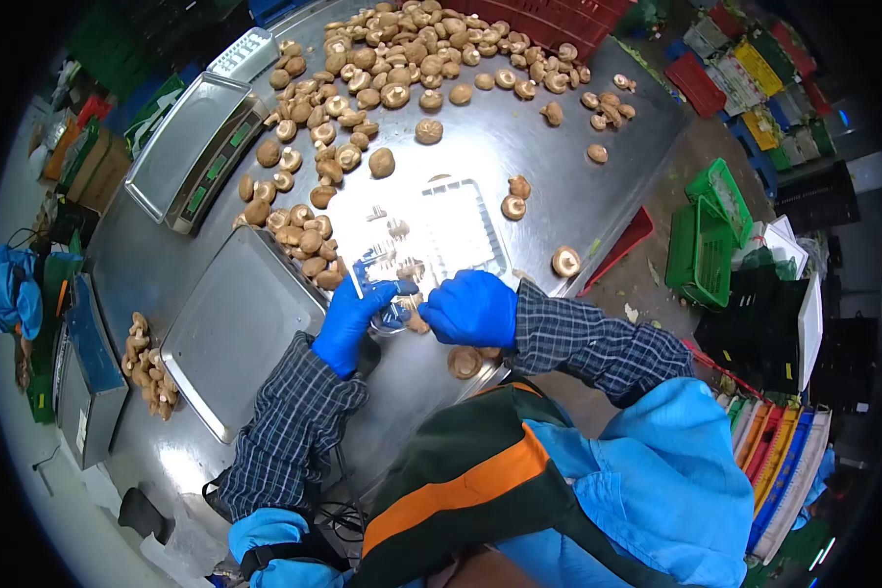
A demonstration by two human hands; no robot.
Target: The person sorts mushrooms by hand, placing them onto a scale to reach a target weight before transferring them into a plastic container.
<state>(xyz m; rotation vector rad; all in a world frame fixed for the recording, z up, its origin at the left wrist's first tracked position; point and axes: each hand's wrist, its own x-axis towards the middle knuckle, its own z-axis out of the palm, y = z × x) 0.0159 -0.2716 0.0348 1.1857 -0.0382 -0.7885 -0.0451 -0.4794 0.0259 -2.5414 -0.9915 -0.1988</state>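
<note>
The left hand [345, 328] is gripping a clear tray [394, 314] mid-frame, and glare is washing much of it out! Beside it, the curled right hand [470, 309] is hiding its fingertips; can't tell what it's holding. Mushrooms [394, 95] are crowding the upper frame, a red crate [598, 22] running off the top.

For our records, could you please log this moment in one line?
left hand: gripping clear container; right hand: curled; shiitake mushrooms: on metal table
</note>
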